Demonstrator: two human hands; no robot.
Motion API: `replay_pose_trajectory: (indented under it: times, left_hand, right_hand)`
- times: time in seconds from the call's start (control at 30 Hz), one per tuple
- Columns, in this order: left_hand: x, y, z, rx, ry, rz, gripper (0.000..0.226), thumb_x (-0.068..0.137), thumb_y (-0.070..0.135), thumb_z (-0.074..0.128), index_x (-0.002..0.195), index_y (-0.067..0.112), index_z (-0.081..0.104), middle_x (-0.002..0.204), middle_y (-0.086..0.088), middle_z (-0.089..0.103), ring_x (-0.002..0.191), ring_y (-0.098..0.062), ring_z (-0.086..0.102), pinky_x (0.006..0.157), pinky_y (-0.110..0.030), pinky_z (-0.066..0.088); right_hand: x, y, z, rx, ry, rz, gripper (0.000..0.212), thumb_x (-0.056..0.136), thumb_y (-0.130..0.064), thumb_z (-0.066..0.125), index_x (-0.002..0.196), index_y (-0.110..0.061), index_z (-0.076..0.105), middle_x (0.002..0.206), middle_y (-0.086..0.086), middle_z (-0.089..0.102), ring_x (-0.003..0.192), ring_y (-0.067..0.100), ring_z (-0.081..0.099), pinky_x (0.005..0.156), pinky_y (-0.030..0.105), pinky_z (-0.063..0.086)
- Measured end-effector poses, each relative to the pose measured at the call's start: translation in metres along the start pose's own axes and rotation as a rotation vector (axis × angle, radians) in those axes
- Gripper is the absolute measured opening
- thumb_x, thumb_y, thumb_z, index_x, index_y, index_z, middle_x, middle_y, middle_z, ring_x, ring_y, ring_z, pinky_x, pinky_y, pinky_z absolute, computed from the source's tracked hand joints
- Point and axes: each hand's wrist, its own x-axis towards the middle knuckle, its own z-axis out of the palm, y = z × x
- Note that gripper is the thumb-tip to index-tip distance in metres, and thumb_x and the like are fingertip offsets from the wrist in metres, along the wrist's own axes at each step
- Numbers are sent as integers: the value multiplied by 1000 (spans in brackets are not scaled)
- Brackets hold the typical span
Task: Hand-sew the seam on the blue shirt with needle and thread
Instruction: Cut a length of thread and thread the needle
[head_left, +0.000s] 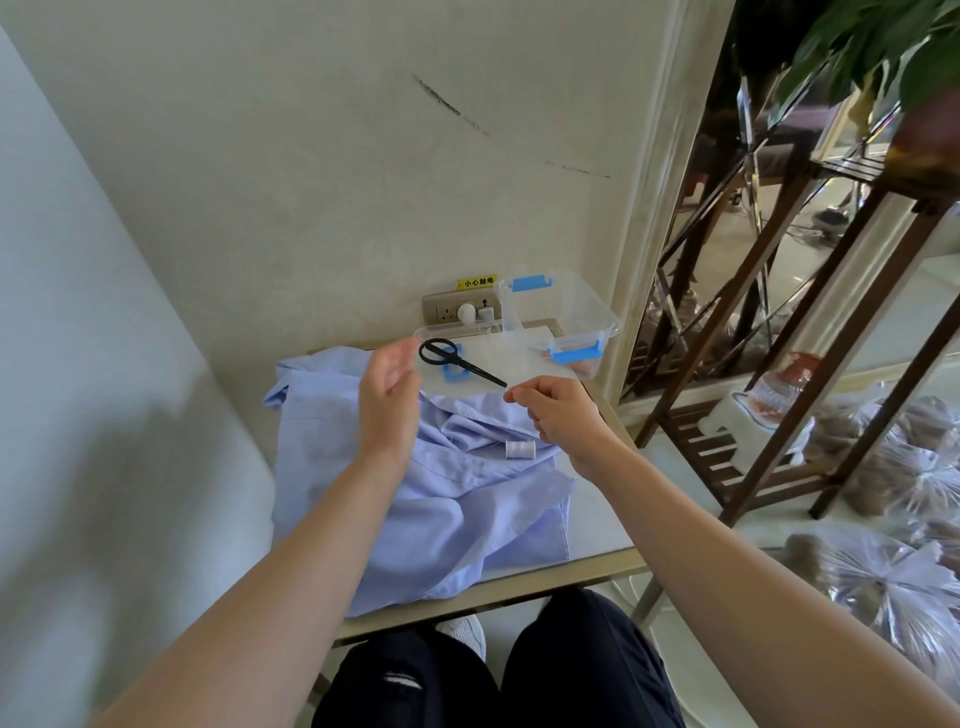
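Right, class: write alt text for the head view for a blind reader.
An open left hand and a curled right hand hover over a crumpled blue shirt on a table. A white thread spool lies on the shirt; black scissors lie beyond.

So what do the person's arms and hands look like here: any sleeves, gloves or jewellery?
The left forearm and the right forearm are bare right to the frame's edge, with no sleeve in view. The left hand and the right hand are ungloved, and no ring, watch or bracelet shows on either.
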Motion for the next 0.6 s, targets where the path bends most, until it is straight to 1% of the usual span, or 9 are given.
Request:
replay_pose_trajectory:
  times: [0.03,0.1,0.13,0.2,0.3,0.4,0.47,0.53,0.6]
  left_hand:
    - [-3,3,5,65,-106,65,30,96,-3,46,117,14,60,110,9,63,100,5,58,84,-3,40]
    - [-7,5,16,203,-290,164,30,96,-3,46,121,10,58,119,2,63,108,-2,58,93,-10,42]
    - [-8,6,21,264,-360,182,30,97,-1,45,123,10,57,121,1,62,109,-7,59,95,-15,43]
    - [-11,5,28,395,-437,185,30,98,4,45,125,14,56,118,2,61,104,-13,60,92,-24,46]
    - [-13,2,34,514,-476,164,26,99,9,44,121,15,57,102,3,62,89,-16,58,79,-27,45]
    - [-12,-1,33,543,-450,148,12,100,13,47,102,13,59,82,5,61,72,-13,53,66,-28,38]
    - [-12,-3,30,584,-422,144,10,99,16,50,91,13,55,69,5,54,62,-10,46,58,-25,33]
    - [-10,-4,25,618,-423,139,11,98,17,52,88,14,55,68,1,55,63,-15,46,56,-24,32]
    - [-9,-4,22,646,-434,141,11,99,18,51,90,15,56,71,0,58,67,-19,48,58,-27,32]
  right_hand:
    - [0,0,1,2,-7,-1,19,95,-11,55,83,-11,71,54,-4,36,49,12,27,49,23,25]
    - [-1,-2,2,-4,-23,-5,18,94,-12,57,82,-11,71,52,-4,35,49,12,27,49,23,25]
    - [-2,-2,2,-11,-31,-8,18,94,-13,58,82,-12,71,51,-5,36,48,12,28,49,23,26]
    - [-2,-4,3,-20,-43,-20,18,94,-15,60,80,-13,70,47,-9,37,47,10,30,49,21,28]
    - [-3,-6,2,-30,-53,-39,18,95,-14,59,80,-14,70,42,-15,40,45,5,34,47,16,30]
    - [-3,-6,1,-39,-60,-51,19,95,-14,58,80,-16,69,40,-17,42,44,2,35,47,14,30]
    - [-4,-6,0,-36,-58,-50,18,95,-14,58,81,-15,70,40,-18,41,45,3,34,47,14,30]
    - [-4,-6,0,-42,-58,-50,18,95,-13,59,82,-15,70,40,-18,41,48,5,34,49,16,31]
    - [-5,-6,0,-63,-65,-52,17,95,-13,58,83,-15,70,42,-17,43,50,8,35,51,18,31]
